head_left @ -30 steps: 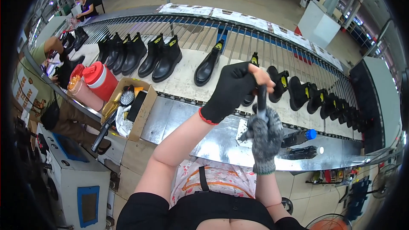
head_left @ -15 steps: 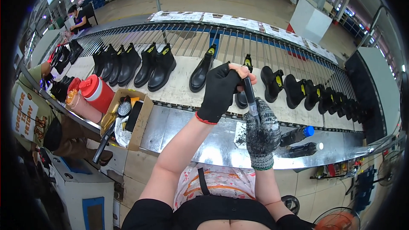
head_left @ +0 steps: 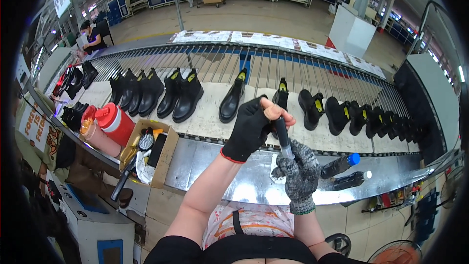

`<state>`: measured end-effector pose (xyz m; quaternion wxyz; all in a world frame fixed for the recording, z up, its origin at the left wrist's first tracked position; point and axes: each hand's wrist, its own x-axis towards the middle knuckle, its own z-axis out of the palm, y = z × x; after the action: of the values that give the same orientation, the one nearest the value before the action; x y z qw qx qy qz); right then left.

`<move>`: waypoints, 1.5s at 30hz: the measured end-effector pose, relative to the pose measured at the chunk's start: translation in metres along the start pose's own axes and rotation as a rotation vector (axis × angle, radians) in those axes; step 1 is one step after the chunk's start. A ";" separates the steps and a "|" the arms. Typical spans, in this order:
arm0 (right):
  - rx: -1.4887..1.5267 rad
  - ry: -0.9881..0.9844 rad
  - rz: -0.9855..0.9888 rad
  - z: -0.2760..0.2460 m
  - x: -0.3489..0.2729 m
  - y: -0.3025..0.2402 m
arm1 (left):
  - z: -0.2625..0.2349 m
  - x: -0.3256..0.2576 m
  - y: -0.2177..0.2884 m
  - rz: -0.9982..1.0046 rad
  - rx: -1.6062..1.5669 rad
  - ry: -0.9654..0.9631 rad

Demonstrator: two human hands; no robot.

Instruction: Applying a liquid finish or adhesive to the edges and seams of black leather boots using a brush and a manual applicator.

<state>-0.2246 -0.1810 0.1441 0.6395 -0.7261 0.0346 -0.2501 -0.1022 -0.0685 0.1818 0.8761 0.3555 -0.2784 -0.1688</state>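
Observation:
Above the bench edge, my left hand [head_left: 251, 126], in a black glove with bare fingertips, pinches the dark upper end of a pen-shaped tube [head_left: 282, 134]. The tube is black above and pale, see-through lower down. My right hand [head_left: 301, 173], in a grey knitted glove, closes round its lower end; the tip is hidden by the glove. Behind my hands, a black ankle boot [head_left: 281, 95] with a yellow-green lining stands on the conveyor, partly covered by my left hand. Another black ankle boot [head_left: 231, 101] stands to its left. A black-stained white pad [head_left: 278, 172] lies beside my right hand.
More black boots [head_left: 188, 99] line the pale conveyor [head_left: 210, 115] on both sides. Two dark bottles, one blue-capped [head_left: 337, 166] and one white-capped [head_left: 349, 181], lie on the metal bench right. At left are a cardboard box [head_left: 166, 159] with brushes, a red jug [head_left: 117, 124] and a co-worker [head_left: 58, 137].
My view has tilted up slightly, so the boots sit lower in it. Both hands still hold the tube, and the grey-gloved fingers have shifted around its lower end.

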 end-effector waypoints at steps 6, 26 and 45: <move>0.225 -0.051 0.128 0.002 -0.004 -0.015 | 0.001 -0.006 0.004 -0.007 -0.062 -0.090; -0.806 0.277 -0.504 -0.003 0.028 0.000 | 0.036 0.031 0.017 0.230 0.750 0.095; 0.047 0.183 -0.161 -0.011 -0.004 -0.012 | 0.062 0.020 0.037 0.130 0.335 -0.290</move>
<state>-0.2361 -0.1877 0.1546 0.6285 -0.6854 0.0287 -0.3667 -0.1203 -0.0859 0.2522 0.7645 0.4496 -0.4479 -0.1129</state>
